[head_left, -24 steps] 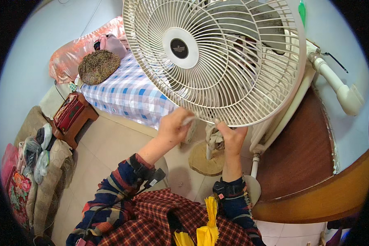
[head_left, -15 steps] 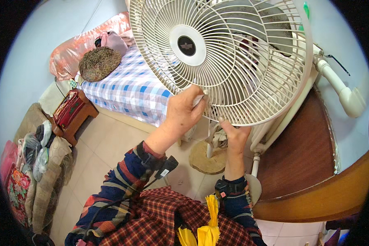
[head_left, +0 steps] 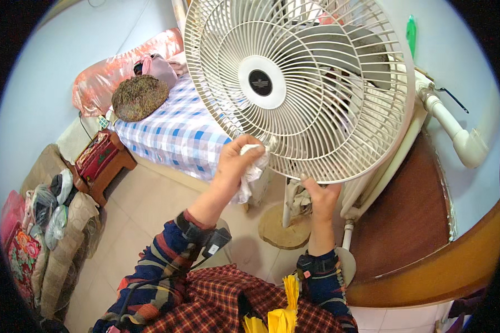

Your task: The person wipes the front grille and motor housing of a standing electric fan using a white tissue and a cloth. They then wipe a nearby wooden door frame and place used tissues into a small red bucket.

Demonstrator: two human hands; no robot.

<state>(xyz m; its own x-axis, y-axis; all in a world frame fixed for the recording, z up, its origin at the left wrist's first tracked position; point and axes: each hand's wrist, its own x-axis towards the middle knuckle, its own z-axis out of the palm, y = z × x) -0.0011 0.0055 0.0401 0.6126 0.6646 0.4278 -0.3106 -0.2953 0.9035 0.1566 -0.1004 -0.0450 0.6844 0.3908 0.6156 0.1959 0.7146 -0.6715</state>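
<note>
A large round white fan grille [head_left: 261, 104], with swirling wire ribs and a dark badge at its hub, fills the upper middle. No blades show behind its ribs. My left hand [head_left: 236, 161] pinches a crumpled white cloth [head_left: 255, 169] at the grille's lower left edge; part of the cloth hangs below the fingers. At the bottom of the rim, my right hand [head_left: 323, 200] grips the grille with its thumb in front. The other right fingers are hidden.
Beyond the grille stands a bed with a blue-checked sheet [head_left: 178, 119]. A white radiator pipe [head_left: 450, 119] runs along the right wall, above a brown wooden panel [head_left: 405, 216]. A round wooden stool-like slab [head_left: 283, 236] is below the grille. Bundled bags and cushions [head_left: 55, 222] lie left.
My left hand has shifted down and slightly left along the grille's lower edge, and more of the cloth shows. The grille and my right hand sit slightly lower in view.
</note>
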